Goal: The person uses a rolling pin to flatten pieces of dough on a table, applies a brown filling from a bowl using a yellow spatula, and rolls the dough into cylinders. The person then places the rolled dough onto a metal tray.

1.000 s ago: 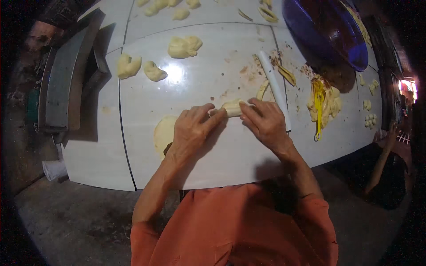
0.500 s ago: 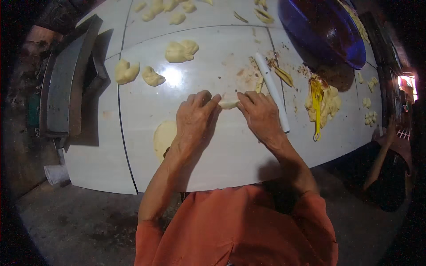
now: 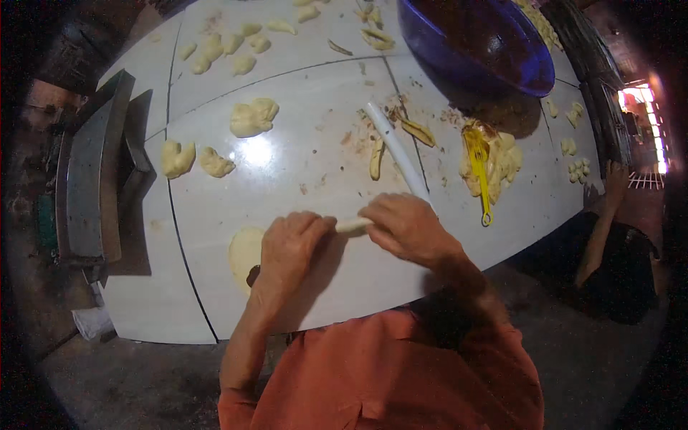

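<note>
The person wears an orange short-sleeved shirt, both forearms bare.

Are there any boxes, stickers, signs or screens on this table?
None show: no package, label, sign or screen.
Only loose things lie on the white tiled table: pale yellow dough lumps, a round dark blue plastic bowl, a yellow plastic whisk.

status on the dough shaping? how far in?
Done: shaped dough pieces lie across the white table, more at its far edge. In hand: left hand and right hand pinch a small dough roll. Left: a flat dough disc near the left hand, dough heap under the yellow utensil.
</note>
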`<action>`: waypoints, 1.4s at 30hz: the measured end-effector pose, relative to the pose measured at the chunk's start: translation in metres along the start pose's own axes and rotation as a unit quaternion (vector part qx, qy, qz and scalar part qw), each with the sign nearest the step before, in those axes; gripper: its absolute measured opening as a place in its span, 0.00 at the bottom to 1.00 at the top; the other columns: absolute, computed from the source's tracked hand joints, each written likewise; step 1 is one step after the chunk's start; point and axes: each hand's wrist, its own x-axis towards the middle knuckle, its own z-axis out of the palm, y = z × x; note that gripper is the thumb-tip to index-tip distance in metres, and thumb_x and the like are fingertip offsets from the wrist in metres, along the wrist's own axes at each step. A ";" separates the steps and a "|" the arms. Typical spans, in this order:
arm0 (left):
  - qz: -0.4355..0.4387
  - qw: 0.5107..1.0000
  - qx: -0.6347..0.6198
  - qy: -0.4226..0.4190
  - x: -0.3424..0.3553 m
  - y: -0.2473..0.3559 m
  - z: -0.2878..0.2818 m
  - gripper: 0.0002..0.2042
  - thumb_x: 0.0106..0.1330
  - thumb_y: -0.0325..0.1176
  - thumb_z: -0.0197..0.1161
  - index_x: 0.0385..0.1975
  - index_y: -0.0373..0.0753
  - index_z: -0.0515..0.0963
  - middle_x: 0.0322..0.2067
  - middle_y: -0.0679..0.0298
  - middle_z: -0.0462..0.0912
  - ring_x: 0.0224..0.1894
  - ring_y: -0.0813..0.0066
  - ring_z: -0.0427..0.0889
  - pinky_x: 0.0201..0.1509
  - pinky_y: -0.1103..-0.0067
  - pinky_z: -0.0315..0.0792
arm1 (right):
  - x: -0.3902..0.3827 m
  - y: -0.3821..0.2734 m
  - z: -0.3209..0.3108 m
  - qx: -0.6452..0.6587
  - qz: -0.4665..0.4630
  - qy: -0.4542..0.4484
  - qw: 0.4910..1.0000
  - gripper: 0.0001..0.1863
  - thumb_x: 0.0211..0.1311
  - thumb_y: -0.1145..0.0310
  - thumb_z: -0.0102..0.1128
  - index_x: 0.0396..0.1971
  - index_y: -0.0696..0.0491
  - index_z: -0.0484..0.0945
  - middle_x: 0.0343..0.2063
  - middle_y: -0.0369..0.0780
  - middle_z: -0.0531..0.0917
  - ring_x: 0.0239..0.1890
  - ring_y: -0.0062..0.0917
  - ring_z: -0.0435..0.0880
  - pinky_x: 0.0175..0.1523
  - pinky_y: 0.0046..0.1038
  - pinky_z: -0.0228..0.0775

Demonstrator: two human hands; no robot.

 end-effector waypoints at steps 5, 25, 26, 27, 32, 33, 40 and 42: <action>-0.027 0.996 -0.085 -0.007 -0.033 0.042 0.027 0.15 0.59 0.28 0.71 0.46 0.39 0.83 0.38 0.62 0.84 0.40 0.61 0.82 0.40 0.66 0.73 | -0.056 -0.017 0.009 0.016 0.031 -0.043 0.998 0.21 0.59 0.62 0.71 0.50 0.53 0.80 0.38 0.40 0.81 0.39 0.38 0.83 0.44 0.39 0.76; -0.078 0.994 0.028 0.072 -0.075 0.037 0.004 0.17 0.60 0.31 0.74 0.50 0.42 0.82 0.44 0.62 0.84 0.43 0.62 0.84 0.43 0.69 0.74 | 0.013 0.119 -0.055 -0.012 0.320 0.116 0.940 0.20 0.64 0.54 0.64 0.44 0.55 0.87 0.38 0.49 0.87 0.41 0.43 0.87 0.49 0.40 0.77; -0.073 0.994 0.026 0.077 -0.073 0.038 0.004 0.17 0.60 0.31 0.74 0.49 0.42 0.82 0.44 0.62 0.84 0.43 0.61 0.84 0.43 0.69 0.74 | 0.009 0.121 -0.057 0.011 0.350 0.108 0.931 0.20 0.63 0.55 0.64 0.45 0.55 0.87 0.35 0.49 0.87 0.39 0.42 0.88 0.47 0.40 0.77; -0.075 0.994 0.025 0.079 -0.069 0.040 0.005 0.17 0.60 0.31 0.74 0.49 0.42 0.82 0.44 0.62 0.84 0.43 0.61 0.84 0.43 0.69 0.74 | 0.006 0.121 -0.059 0.034 0.379 0.100 0.919 0.21 0.62 0.55 0.64 0.47 0.56 0.86 0.32 0.49 0.88 0.37 0.42 0.88 0.45 0.40 0.77; -0.049 0.994 0.005 0.097 -0.053 0.049 0.008 0.16 0.59 0.32 0.75 0.48 0.42 0.83 0.45 0.61 0.85 0.42 0.62 0.85 0.43 0.69 0.76 | 0.002 0.106 -0.057 -0.082 0.343 0.111 0.929 0.18 0.60 0.57 0.60 0.39 0.57 0.86 0.29 0.51 0.86 0.33 0.48 0.86 0.43 0.45 0.76; -0.041 0.995 0.005 0.095 -0.050 0.052 0.008 0.16 0.59 0.32 0.75 0.48 0.42 0.83 0.45 0.61 0.85 0.42 0.62 0.85 0.42 0.68 0.76 | -0.001 0.105 -0.058 -0.081 0.342 0.110 0.930 0.18 0.60 0.57 0.60 0.39 0.57 0.86 0.29 0.51 0.86 0.33 0.48 0.86 0.43 0.45 0.76; -0.036 0.995 -0.008 0.094 -0.039 0.066 0.017 0.16 0.60 0.32 0.74 0.48 0.42 0.83 0.44 0.61 0.85 0.40 0.63 0.84 0.40 0.69 0.75 | -0.018 0.116 -0.061 -0.169 0.222 0.106 0.954 0.12 0.62 0.65 0.62 0.41 0.56 0.83 0.37 0.48 0.85 0.38 0.45 0.85 0.44 0.43 0.76; -0.027 0.996 -0.008 0.082 -0.038 0.065 0.024 0.16 0.61 0.33 0.73 0.49 0.42 0.83 0.45 0.61 0.85 0.41 0.63 0.84 0.42 0.69 0.75 | -0.016 0.109 -0.072 -0.113 0.263 0.093 0.954 0.12 0.63 0.65 0.61 0.41 0.56 0.83 0.36 0.48 0.85 0.38 0.46 0.86 0.44 0.43 0.76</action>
